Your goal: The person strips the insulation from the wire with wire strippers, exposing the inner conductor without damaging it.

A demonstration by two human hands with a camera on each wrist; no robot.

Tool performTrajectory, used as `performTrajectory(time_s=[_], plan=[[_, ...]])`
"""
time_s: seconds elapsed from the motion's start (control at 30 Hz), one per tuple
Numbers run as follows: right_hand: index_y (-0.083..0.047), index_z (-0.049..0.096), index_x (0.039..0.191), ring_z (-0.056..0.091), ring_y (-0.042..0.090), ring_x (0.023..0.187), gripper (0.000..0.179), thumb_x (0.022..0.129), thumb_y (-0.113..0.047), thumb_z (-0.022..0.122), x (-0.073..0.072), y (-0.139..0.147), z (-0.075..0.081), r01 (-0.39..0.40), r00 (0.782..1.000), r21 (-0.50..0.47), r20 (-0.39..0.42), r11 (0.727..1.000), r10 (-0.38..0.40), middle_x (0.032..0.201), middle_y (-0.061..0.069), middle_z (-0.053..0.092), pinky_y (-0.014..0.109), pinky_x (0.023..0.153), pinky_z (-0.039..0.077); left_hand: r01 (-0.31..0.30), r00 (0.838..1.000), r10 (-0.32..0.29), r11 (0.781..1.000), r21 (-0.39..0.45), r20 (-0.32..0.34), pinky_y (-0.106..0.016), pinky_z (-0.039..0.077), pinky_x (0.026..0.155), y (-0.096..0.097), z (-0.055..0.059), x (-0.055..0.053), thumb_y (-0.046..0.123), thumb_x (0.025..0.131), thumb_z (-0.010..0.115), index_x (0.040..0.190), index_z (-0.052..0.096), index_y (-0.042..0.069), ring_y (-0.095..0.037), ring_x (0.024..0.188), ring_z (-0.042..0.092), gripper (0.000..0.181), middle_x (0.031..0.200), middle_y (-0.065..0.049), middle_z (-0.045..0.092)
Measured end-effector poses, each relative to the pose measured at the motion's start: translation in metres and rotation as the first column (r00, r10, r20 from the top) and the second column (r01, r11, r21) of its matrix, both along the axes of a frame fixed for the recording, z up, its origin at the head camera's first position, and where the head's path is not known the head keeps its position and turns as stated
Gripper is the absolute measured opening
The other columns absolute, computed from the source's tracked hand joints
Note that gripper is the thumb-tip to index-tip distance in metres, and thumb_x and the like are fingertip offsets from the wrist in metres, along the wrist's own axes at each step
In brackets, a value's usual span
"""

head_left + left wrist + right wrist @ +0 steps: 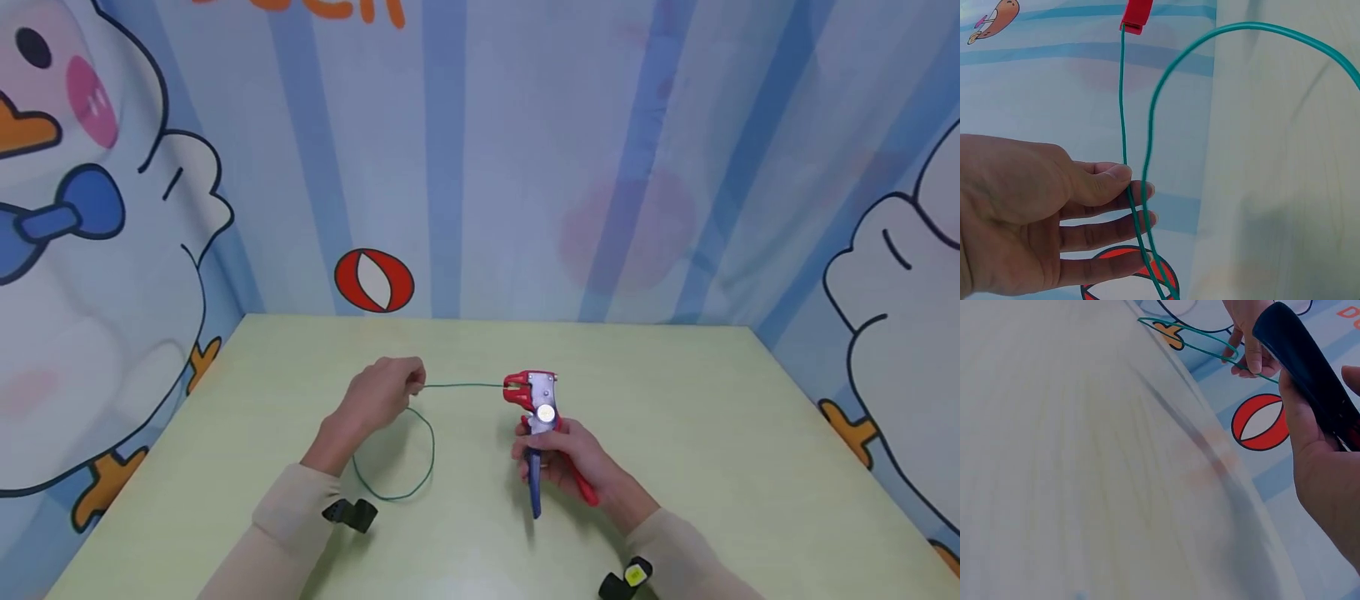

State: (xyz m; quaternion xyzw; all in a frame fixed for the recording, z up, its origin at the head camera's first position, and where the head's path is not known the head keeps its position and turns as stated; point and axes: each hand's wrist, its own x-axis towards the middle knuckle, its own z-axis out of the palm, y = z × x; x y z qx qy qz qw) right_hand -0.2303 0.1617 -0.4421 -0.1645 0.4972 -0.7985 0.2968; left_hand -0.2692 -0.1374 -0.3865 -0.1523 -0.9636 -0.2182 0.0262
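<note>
A thin green wire (463, 385) runs nearly straight between my two hands, and its far end meets the red nose of a wire stripper (542, 392). Between thumb and forefinger, my left hand (378, 392) pinches the wire; the left wrist view shows that pinch, with the other fingers extended. The rest of the wire hangs below that hand in a loop (432, 467). My right hand (570, 454) grips the stripper by its blue and red handles, nose upward and pointing left. In the right wrist view a dark handle (1300, 356) hides part of the hand.
Both hands are above a pale yellow table (450, 554). Behind it hangs a blue striped cloth (495, 167) printed with cartoon ducks and a red-and-white ball. Black straps with small devices (352, 515) sit on both wrists.
</note>
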Motion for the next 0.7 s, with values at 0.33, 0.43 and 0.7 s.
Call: performTrajectory(time_s=[0.33, 0.43, 0.7], plan=[[0.004, 0.047, 0.117, 0.066, 0.020, 0.080, 0.025, 0.097, -0.007, 0.058, 0.0025, -0.0014, 0.0005, 0.079, 0.995, 0.134, -0.064, 0.988, -0.071, 0.091, 0.008, 0.066, 0.041, 0.087, 0.055, 0.011, 1.000, -0.011, 1.000, -0.007, -0.017, -0.032, 0.047, 0.068, 0.0037, 0.0038, 0.0024, 0.003, 0.093, 0.068, 0.097, 0.067, 0.009, -0.020, 0.076, 0.054, 0.007, 0.086, -0.004, 0.064], [0.003, 0.046, 0.118, 0.066, 0.020, 0.082, 0.029, 0.096, -0.008, 0.060, 0.0021, -0.0006, 0.0006, 0.098, 0.993, 0.169, -0.086, 0.981, -0.084, 0.092, 0.008, 0.065, 0.041, 0.087, 0.055, 0.018, 1.000, -0.018, 1.000, 0.000, -0.023, -0.032, 0.047, 0.068, 0.0043, 0.0043, 0.0022, 0.005, 0.094, 0.067, 0.099, 0.067, 0.008, -0.020, 0.075, 0.054, 0.006, 0.088, -0.005, 0.066], [0.000, 0.047, 0.116, 0.065, 0.020, 0.081, 0.025, 0.096, -0.008, 0.060, 0.0016, -0.0018, 0.0010, 0.074, 0.992, 0.178, -0.115, 0.981, -0.053, 0.090, 0.006, 0.064, 0.042, 0.087, 0.054, 0.004, 1.000, -0.004, 1.000, 0.001, -0.025, -0.033, 0.047, 0.067, 0.0038, 0.0051, 0.0028, 0.008, 0.094, 0.069, 0.100, 0.067, 0.009, -0.020, 0.075, 0.054, 0.006, 0.089, -0.006, 0.067]])
